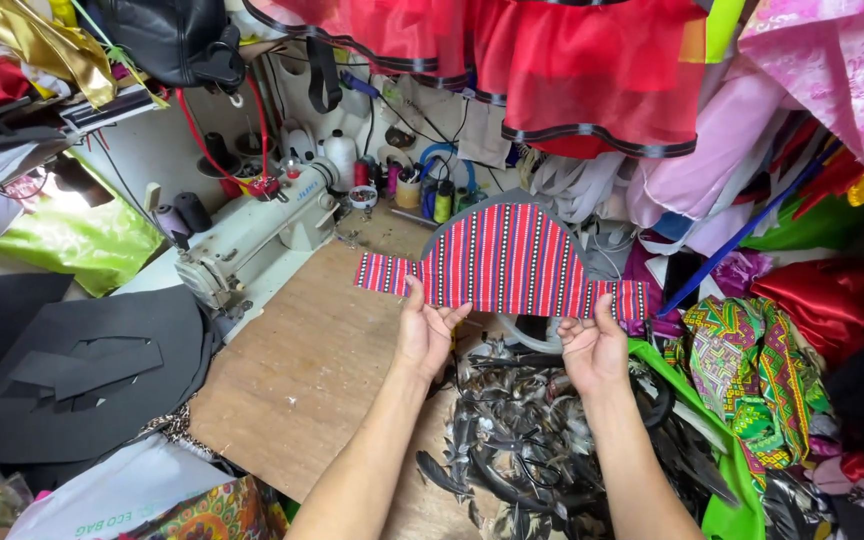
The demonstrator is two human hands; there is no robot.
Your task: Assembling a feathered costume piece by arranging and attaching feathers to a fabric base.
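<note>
Fingers lift striped cloth over cluttered worktable.

two bare forearms come up from the bottom edge, no sleeves showing anywhere along them, so any clothing ends out of view. left hand bare: no glove, no ring, no watch or bracelet at the wrist. right hand bare as well, wrist plain, no band or jewellery. fingernails short and unpainted as far as the view lets me tell. no tattoos, plasters or markings on either forearm. forearms slim, and they narrow toward the wrists. nothing else of the body shows, only hands and forearms.
</note>
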